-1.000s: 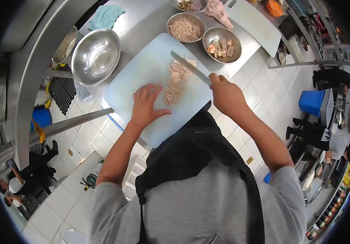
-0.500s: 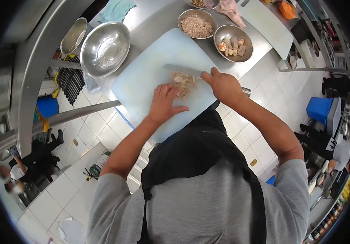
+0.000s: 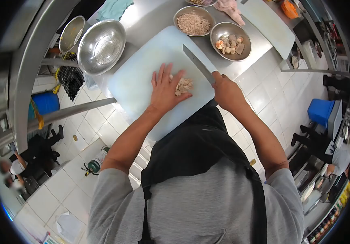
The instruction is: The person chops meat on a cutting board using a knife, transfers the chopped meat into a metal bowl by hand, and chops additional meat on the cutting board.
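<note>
A pale cutting board (image 3: 142, 77) lies at an angle on the steel table. On it sits a small heap of chopped, light-coloured meat (image 3: 184, 86). My left hand (image 3: 166, 90) rests with its fingers spread over the heap's left side, covering part of it. My right hand (image 3: 227, 92) grips a kitchen knife (image 3: 198, 63) by the handle. The blade points up and to the left, apart from the heap, over the board's right part. Beyond the board stand a bowl of finely chopped meat (image 3: 193, 23) and a bowl of larger meat chunks (image 3: 231, 45).
A perforated metal bowl (image 3: 101, 48) stands left of the board, near a turquoise cloth (image 3: 114, 9). A pink cloth (image 3: 229, 10) and a second cutting board (image 3: 269, 29) lie at the back right. Other people (image 3: 325, 148) work at both sides, away from the table.
The knife has swung away from the heap to the right and now points up the board. My left hand has spread its fingers and moved over the meat, which is gathered tighter.
</note>
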Tool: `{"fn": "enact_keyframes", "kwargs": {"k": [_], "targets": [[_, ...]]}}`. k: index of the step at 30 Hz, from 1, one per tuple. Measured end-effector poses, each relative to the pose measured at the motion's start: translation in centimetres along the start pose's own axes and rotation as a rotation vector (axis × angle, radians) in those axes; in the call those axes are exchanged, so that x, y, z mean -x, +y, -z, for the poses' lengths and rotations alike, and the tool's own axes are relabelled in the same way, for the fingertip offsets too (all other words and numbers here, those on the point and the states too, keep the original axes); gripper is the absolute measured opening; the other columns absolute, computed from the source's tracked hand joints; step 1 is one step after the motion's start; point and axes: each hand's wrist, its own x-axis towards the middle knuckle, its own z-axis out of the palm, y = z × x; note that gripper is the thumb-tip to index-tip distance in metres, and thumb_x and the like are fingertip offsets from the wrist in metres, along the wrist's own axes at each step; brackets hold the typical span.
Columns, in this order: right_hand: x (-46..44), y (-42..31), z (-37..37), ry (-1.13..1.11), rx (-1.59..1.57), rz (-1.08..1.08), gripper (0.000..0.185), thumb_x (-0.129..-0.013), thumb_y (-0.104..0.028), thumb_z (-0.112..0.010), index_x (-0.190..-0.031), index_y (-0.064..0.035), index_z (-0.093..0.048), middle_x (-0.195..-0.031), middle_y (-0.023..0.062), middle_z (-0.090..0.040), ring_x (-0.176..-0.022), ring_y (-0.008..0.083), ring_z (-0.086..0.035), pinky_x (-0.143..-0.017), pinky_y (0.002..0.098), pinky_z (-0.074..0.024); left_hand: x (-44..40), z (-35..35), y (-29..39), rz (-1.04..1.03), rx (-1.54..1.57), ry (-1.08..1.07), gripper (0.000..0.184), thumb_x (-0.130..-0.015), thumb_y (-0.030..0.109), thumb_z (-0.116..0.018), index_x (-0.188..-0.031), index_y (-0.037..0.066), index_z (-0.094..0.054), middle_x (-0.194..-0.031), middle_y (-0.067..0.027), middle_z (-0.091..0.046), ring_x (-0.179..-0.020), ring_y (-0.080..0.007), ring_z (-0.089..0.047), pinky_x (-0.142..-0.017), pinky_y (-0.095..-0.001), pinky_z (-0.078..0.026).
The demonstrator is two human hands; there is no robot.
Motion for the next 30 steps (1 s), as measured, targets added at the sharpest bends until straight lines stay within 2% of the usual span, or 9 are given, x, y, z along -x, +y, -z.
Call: {"fn": "enact_keyframes", "kwargs": {"k": [6,9,12,15,18,21,27,30], "targets": [[-0.3,0.1,0.1,-0.01,-0.032,-0.075,0.028,-0.102,-0.008,-0.064,-0.126,0.0029,-0.054,-0.112,0.032,-0.071,-0.096,0.0499,-0.075,-0.084,0.0574,-0.0612,-3.3,-2.2,1.2,0.121,-0.004,0.085,0.071,-0.098,0.055,-0.078,-0.158,0.023,-0.059,-0.173,-0.0248,-0.034,-0.165,-0.0479,-0.021,-0.129,-0.074,-0.011],[-0.6,0.3,0.5,-0.007,-0.076,-0.07,0.027,-0.1,-0.005,-0.062,-0.125,0.0038,-0.055,-0.109,0.0318,-0.073,-0.097,0.0493,-0.076,-0.084,0.057,-0.0612,-4.5,-3.1,1.3,0.162,-0.039,0.135,0.067,-0.099,0.055,-0.077,-0.155,0.021,-0.062,-0.171,-0.0257,-0.035,-0.164,-0.0493,-0.023,-0.128,-0.0757,-0.012],[-0.9,0.5,0.1,-0.001,-0.064,-0.048,0.028,-0.097,-0.001,-0.06,-0.125,0.0038,-0.055,-0.107,0.0312,-0.074,-0.097,0.0487,-0.076,-0.084,0.0566,-0.0614,-4.6,-3.1,1.4,0.157,-0.015,0.202,0.067,-0.097,0.053,-0.079,-0.153,0.019,-0.064,-0.17,-0.0219,-0.038,-0.164,-0.0467,-0.024,-0.127,-0.0741,-0.013],[-0.8,0.3,0.3,-0.009,-0.036,-0.06,0.029,-0.096,0.0,-0.058,-0.125,0.0041,-0.055,-0.107,0.0311,-0.075,-0.096,0.0489,-0.076,-0.084,0.056,-0.0616,-4.4,-1.7,2.0,0.018,-0.009,0.293,0.05,-0.097,0.042,-0.082,-0.137,0.014,-0.073,-0.158,-0.0175,-0.053,-0.155,-0.0423,-0.04,-0.125,-0.0654,-0.025],[-0.6,0.1,-0.2,-0.01,-0.008,-0.026,0.03,-0.096,-0.002,-0.059,-0.125,0.004,-0.055,-0.105,0.0307,-0.074,-0.091,0.0481,-0.077,-0.08,0.0555,-0.0624,-5.8,-2.4,0.0,-0.106,0.165,0.291,0.026,-0.095,0.028,-0.082,-0.116,0.013,-0.079,-0.135,-0.0078,-0.069,-0.135,-0.0346,-0.059,-0.114,-0.0543,-0.039],[0.3,-0.8,-0.4,0.064,0.016,-0.04,0.029,-0.096,-0.002,-0.058,-0.124,0.0038,-0.055,-0.1,0.0287,-0.073,-0.087,0.0469,-0.077,-0.076,0.0545,-0.0629,-5.7,-2.6,-0.7,-0.064,0.234,0.327,0.009,-0.092,0.017,-0.081,-0.099,0.012,-0.079,-0.117,-0.0025,-0.074,-0.117,-0.0296,-0.065,-0.102,-0.047,-0.045],[3.7,-3.9,-0.2,0.159,0.007,-0.09,0.024,-0.096,-0.003,-0.059,-0.119,0.0019,-0.054,-0.095,0.0253,-0.071,-0.082,0.0451,-0.077,-0.069,0.0529,-0.0634,-5.5,-2.2,-0.9,-0.082,0.241,0.256,0.015,-0.087,0.014,-0.08,-0.101,0.013,-0.074,-0.112,-0.0027,-0.071,-0.113,-0.0308,-0.063,-0.099,-0.048,-0.046],[2.7,-3.4,-2.8,0.09,0.042,-0.108,0.022,-0.097,-0.003,-0.059,-0.118,0.0012,-0.053,-0.096,0.0256,-0.07,-0.081,0.0441,-0.077,-0.068,0.0523,-0.0637,-6.5,-1.6,-0.1,-0.101,0.137,0.26,0.023,-0.085,0.017,-0.079,-0.107,0.013,-0.073,-0.113,-0.0035,-0.069,-0.114,-0.031,-0.061,-0.096,-0.0488,-0.046]]}}
